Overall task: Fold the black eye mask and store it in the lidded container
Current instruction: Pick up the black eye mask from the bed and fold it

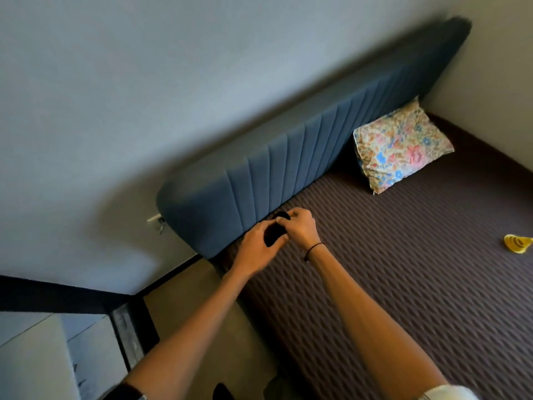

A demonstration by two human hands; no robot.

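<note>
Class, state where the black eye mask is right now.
In the head view, the black eye mask is bunched between the left hand and right hand, near the blue headboard.

black eye mask [274,235], floral pillow [403,147], blue headboard [288,166]

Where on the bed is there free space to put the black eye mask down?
The widest bare patch of the bed cover lies right of the right hand, between the floral pillow and the yellow object. It is crowded only at the corner by the blue headboard, where the left hand and right hand hold the black eye mask.
</note>
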